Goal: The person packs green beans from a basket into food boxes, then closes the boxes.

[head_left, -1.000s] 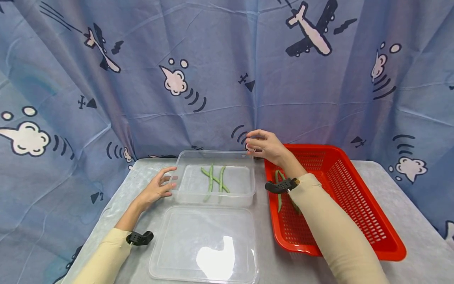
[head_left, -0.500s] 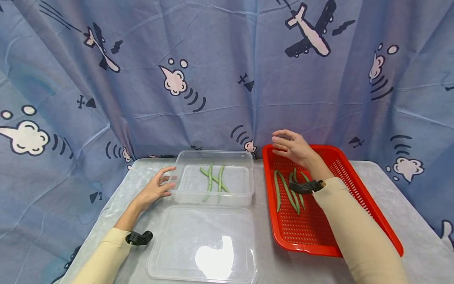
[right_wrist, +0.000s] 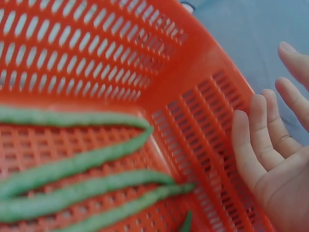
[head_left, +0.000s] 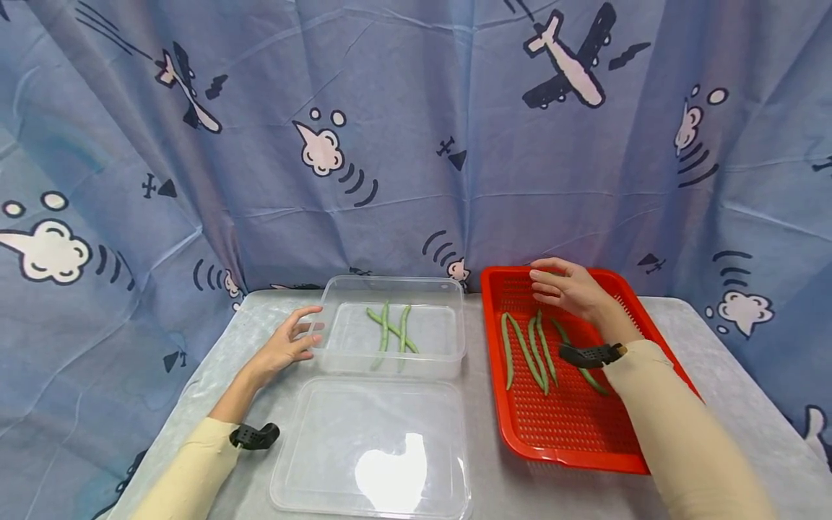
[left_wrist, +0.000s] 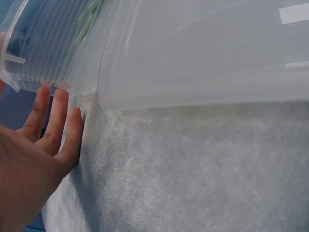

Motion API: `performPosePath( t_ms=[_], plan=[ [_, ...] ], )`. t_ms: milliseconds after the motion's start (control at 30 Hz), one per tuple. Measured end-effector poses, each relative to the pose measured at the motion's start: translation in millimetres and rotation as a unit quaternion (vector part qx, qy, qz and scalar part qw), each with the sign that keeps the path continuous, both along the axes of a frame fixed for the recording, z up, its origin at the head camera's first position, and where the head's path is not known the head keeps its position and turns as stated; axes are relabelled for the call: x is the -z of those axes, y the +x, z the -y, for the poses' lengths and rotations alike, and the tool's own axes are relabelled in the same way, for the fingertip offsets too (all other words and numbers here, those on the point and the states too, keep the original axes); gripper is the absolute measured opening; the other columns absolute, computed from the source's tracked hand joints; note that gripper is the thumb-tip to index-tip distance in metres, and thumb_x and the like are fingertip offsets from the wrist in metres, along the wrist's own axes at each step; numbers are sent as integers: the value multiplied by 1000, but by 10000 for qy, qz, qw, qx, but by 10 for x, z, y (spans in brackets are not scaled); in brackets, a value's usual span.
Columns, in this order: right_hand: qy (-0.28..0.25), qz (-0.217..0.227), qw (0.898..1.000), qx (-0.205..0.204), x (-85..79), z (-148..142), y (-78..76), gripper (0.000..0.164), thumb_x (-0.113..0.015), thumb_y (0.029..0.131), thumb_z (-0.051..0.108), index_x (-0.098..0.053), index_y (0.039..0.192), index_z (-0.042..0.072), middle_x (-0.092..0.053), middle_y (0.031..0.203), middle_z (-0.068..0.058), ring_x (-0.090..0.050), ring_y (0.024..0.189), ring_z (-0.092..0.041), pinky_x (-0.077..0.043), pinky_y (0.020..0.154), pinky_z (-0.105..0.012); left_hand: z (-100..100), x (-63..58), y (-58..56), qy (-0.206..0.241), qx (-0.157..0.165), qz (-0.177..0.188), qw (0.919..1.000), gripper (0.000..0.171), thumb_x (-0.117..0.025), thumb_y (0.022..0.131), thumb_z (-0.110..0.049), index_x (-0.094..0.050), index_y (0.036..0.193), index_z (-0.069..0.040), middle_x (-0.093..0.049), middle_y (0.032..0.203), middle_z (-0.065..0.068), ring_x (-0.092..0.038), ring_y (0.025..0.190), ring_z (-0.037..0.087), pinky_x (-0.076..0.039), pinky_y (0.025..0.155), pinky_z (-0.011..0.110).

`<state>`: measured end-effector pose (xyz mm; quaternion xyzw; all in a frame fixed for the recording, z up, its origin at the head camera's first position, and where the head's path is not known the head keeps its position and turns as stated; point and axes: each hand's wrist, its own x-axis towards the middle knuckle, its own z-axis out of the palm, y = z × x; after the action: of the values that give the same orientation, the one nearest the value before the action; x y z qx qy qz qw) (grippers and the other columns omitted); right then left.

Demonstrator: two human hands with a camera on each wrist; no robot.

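Note:
A clear plastic container (head_left: 429, 367) holds several green beans (head_left: 404, 328), some lying crossed. My left hand (head_left: 286, 345) is at its left side, fingers spread and relaxed against or close to the wall; the left wrist view shows the fingertips (left_wrist: 60, 96) near that wall. My right hand (head_left: 572, 292) hovers over the far part of a red plastic basket (head_left: 552, 453), fingers loosely bent and holding nothing. Below it, several more green beans (head_left: 525, 354) lie on the basket floor. In the right wrist view the right hand (right_wrist: 280, 154) is beside the slotted wall, apart from the beans.
A clear lid (head_left: 325, 448) lies flat on the grey table (head_left: 484, 477) in front of the container. Behind the table hangs a blue curtain (head_left: 390, 238) printed with planes. The basket's raised rim borders the right side.
My right hand has moved right from beside the container to over the red basket, and slightly lower. More beans in the basket are now uncovered. My left hand stays in place.

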<state>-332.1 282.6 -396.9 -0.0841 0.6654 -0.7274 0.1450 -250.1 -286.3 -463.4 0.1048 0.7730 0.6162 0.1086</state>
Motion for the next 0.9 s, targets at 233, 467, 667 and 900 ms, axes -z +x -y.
performPosePath(
  t_ms=[233, 467, 667, 900],
  plan=[
    [795, -69, 9968, 42, 78, -194, 77, 51, -61, 104, 17, -40, 145, -5, -58, 123, -4, -61, 113, -25, -52, 93, -34, -4, 6, 5, 28, -4, -20, 10000, 60, -56, 106, -8, -29, 159, -15, -31, 154, 31, -38, 134, 49, -44, 98, 61],
    [1813, -578, 9817, -66, 270, -325, 115, 54, -65, 103, 18, -43, 145, -8, -59, 125, -7, -60, 116, -34, -51, 95, -44, -10, 9, 9, 53, 3, -39, 10000, 61, -56, 105, -8, -27, 159, -13, -32, 153, 32, -38, 134, 50, -44, 98, 62],
    [2713, -1053, 9566, -135, 392, -368, 156, 49, -74, 96, 17, -56, 134, -7, -64, 111, -20, -62, 101, -38, -55, 86, -48, -1, 14, 1, 54, 17, -32, 10000, 61, -56, 105, -8, -28, 159, -14, -31, 153, 32, -39, 134, 49, -45, 97, 60],
    [3270, -1327, 9356, -114, 477, -355, 182, 48, -80, 90, 14, -61, 129, -8, -63, 88, -15, -56, 75, -27, -52, 65, -36, 0, 21, -5, 124, -4, -12, 9999, 60, -56, 105, -7, -29, 158, -13, -33, 152, 33, -41, 131, 50, -46, 96, 59]
  ],
)
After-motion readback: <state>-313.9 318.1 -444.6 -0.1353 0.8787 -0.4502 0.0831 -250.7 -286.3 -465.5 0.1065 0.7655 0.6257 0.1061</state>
